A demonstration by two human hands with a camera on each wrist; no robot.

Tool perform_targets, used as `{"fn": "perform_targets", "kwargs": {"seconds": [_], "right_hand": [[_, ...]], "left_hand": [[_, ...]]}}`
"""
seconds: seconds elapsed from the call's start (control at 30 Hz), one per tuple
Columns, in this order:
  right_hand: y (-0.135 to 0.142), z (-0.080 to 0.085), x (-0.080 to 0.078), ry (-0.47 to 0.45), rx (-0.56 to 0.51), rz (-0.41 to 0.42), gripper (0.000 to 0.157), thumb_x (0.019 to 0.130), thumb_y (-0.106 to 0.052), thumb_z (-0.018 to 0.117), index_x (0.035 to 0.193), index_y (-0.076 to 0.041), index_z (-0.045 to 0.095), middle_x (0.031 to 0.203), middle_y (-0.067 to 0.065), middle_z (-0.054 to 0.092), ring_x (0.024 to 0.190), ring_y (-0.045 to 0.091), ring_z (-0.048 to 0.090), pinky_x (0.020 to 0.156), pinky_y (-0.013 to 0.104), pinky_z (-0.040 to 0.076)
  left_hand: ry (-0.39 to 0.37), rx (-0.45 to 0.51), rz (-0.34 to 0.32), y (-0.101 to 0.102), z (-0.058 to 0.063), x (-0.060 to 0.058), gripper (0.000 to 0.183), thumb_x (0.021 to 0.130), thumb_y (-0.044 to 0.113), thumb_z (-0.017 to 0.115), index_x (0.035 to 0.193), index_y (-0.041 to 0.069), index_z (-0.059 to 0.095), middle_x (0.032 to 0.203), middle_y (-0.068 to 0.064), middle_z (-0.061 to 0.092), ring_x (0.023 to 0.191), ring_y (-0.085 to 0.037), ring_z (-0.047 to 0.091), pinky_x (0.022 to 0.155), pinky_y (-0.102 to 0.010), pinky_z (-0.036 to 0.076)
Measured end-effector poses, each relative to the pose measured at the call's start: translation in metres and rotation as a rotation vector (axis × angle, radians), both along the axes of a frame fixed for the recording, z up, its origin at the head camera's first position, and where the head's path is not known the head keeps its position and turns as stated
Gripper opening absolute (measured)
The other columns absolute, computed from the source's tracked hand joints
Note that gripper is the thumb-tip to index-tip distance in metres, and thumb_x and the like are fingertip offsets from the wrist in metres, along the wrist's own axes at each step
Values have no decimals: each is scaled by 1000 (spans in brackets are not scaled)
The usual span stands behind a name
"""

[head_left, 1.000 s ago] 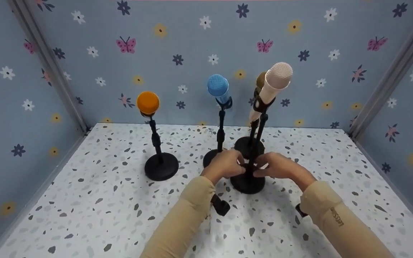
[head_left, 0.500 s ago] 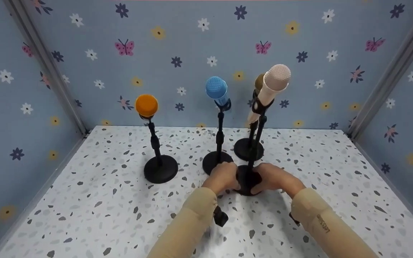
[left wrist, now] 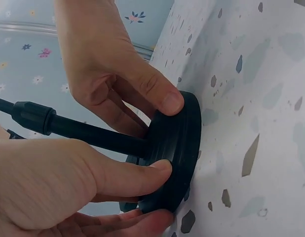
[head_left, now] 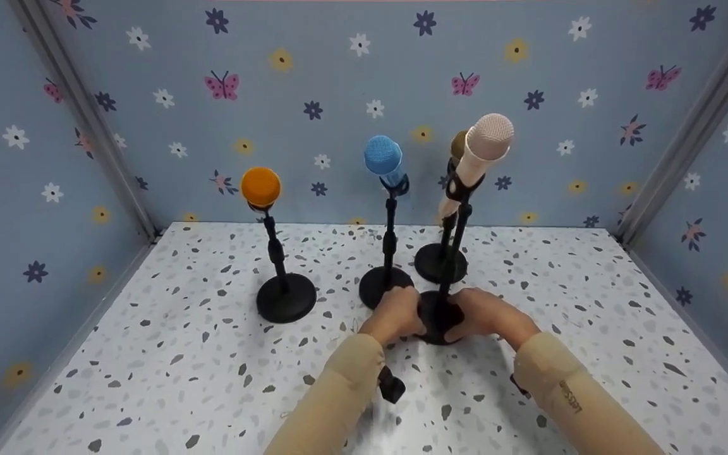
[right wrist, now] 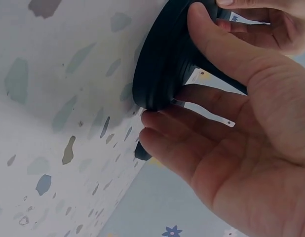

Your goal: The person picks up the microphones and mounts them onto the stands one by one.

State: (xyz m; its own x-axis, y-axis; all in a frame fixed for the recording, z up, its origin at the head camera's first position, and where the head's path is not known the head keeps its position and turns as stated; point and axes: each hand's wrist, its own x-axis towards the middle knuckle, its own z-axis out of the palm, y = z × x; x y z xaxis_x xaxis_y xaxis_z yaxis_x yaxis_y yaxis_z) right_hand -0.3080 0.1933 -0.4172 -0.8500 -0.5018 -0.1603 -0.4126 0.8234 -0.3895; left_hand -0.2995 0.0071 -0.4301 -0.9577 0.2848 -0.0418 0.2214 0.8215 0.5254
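A pale pink microphone (head_left: pixel 489 138) sits tilted in the clip of a black desk stand, whose round base (head_left: pixel 432 316) rests on the tabletop. My left hand (head_left: pixel 394 313) grips that base from the left; the left wrist view shows the thumb (left wrist: pixel 160 170) on top and fingers low at the rim. From the right, my right hand (head_left: pixel 487 314) holds the same base, its thumb (right wrist: pixel 204 24) over the top and fingers by the edge in the right wrist view. Just behind my left hand is the base (head_left: pixel 384 285) of the blue microphone's (head_left: pixel 383 155) stand.
Behind the pink one stands another microphone (head_left: pixel 459 145) with a gold-brown head, partly hidden, on its own base (head_left: pixel 430 262). An orange-headed microphone (head_left: pixel 260 187) on a stand is at the left. Flower-patterned walls (head_left: pixel 313 38) border the speckled white tabletop (head_left: pixel 200 366).
Both hands have come down from beside the pole to the round base and taken hold of it. The stand itself has hardly shifted; the last half second shows almost no motion.
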Motion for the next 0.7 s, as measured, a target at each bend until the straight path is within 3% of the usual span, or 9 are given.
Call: {"fn": "perform_targets", "kwargs": {"seconds": [0.17,0.37,0.57,0.7], "right_hand": [[2,8,2,-64,104,-107,31,76,-17,88,96,-3,69,87,3,67,74,20,58,74,41,53],[16,12,6,-56,213,-151,32,77,-21,86,94,-1,67,82,5,63,71,23,56,71,42,51],[45,16,8,-55,246,-201,34,81,-24,85,95,-2,64,86,9,64,76,26,57,76,46,51],[66,18,4,-82,215,-236,39,83,-25,84,102,1,64,93,13,65,82,29,59,81,50,50]], "left_hand": [[22,36,-14,11,-3,-2,20,74,10,90,85,5,74,81,-4,69,84,-26,66,77,-36,55],[164,-6,-76,36,-10,-1,18,80,6,83,68,10,70,69,1,65,77,-22,65,73,-34,53],[244,-14,-60,68,-20,-3,10,85,10,80,77,14,77,82,2,72,87,-20,68,75,-31,54],[299,-81,-56,88,-26,-7,9,89,17,77,81,19,79,89,4,73,89,-18,69,76,-29,54]]}}
